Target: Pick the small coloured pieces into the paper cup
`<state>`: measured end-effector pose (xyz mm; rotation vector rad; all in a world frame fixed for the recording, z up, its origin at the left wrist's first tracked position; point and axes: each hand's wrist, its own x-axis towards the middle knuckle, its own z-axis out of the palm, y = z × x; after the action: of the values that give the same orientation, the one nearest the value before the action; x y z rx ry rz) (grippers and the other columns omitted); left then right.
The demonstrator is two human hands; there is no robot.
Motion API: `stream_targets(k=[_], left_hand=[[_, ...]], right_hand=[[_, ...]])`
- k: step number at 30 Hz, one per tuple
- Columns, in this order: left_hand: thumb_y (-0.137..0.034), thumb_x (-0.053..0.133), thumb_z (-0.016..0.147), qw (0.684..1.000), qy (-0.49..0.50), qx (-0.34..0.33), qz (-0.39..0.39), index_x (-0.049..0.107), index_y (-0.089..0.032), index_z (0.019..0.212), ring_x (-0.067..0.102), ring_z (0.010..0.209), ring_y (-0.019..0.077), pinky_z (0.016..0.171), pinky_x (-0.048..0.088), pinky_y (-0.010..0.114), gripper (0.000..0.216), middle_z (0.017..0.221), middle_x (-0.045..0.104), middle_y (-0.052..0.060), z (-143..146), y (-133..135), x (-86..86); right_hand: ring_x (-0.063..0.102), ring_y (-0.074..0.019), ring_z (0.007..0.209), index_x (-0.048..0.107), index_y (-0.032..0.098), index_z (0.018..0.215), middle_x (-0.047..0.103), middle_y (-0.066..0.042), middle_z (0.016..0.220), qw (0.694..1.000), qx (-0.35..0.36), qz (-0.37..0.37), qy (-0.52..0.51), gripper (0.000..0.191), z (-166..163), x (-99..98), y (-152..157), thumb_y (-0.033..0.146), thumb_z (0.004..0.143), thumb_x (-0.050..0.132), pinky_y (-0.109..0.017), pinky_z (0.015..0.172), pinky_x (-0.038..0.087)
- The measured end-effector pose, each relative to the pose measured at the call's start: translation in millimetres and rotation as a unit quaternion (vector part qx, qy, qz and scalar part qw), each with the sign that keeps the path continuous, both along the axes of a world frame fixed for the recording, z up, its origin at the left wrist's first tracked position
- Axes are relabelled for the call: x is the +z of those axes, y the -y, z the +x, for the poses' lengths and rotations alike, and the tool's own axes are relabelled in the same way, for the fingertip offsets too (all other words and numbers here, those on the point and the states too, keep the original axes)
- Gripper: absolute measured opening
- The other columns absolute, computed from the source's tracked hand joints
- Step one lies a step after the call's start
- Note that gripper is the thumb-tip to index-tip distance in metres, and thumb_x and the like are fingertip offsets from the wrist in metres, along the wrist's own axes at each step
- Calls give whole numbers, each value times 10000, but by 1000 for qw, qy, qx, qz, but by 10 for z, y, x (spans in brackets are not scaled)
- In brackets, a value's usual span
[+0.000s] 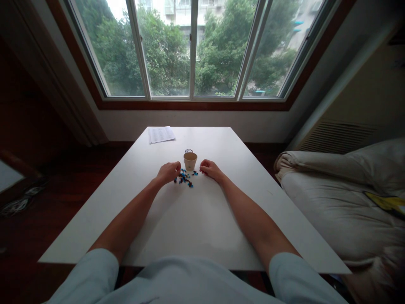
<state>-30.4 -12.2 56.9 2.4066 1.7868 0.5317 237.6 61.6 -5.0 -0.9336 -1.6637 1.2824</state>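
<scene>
Around the middle of the white table (pixel 193 219), see small blue and dark pieces (pixel 182 179) scattered in a loose cluster. From that cluster, find the beige cup (pixel 190 164) upright at one o'clock, with a thin dark loop (pixel 188 150) just behind. Have the left hand (pixel 168 172) at ten o'clock, right by the pieces, fingers curled downward; cannot tell whether gripping one. Have the right hand (pixel 211 169) at two o'clock, fingers bent close together; cannot tell of any hold. See paper sheets (pixel 161 134) at eleven, farther off.

Cup (pixel 190 164), small pieces (pixel 183 177), papers (pixel 161 135) on table (pixel 196 228)
</scene>
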Motion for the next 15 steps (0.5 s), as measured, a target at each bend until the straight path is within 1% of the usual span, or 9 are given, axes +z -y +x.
stream_targets(k=[4, 8, 12, 15], left_hand=[[-215, 584, 782, 996, 84, -22, 5, 663, -221, 860, 583, 689, 152, 616, 371, 255, 111, 850, 706, 18, 13, -33, -58], [-225, 571, 786, 979, 202, -36, 3, 667, -207, 852, 561, 662, 130, 608, 391, 245, 117, 840, 687, 14, 29, -84, -125], [-283, 588, 803, 942, 335, -15, -14, 654, -193, 882, 521, 610, 108, 564, 383, 226, 137, 766, 627, 1, 86, -149, -167], [-275, 606, 790, 897, 440, -24, -48, 638, -182, 884, 483, 559, 88, 522, 358, 206, 136, 676, 551, -25, 165, -191, -159]], right_hand=[[563, -110, 569, 581, 188, 813, 689, -6, 694, 1000, -1, 5, 7, 210, 6, -25, -20, 328, 701, 692, -202, 482, 419], [566, -110, 572, 586, 188, 815, 690, -5, 698, 1000, -2, 10, 9, 211, 6, -34, -25, 330, 698, 689, -206, 493, 426], [567, -113, 578, 588, 189, 811, 690, -9, 700, 1000, -6, 6, 12, 208, 0, -21, -20, 325, 690, 688, -212, 501, 431], [568, -118, 584, 585, 191, 810, 687, -11, 699, 1000, -2, 5, 14, 202, -8, -9, -15, 325, 695, 684, -214, 501, 427]])
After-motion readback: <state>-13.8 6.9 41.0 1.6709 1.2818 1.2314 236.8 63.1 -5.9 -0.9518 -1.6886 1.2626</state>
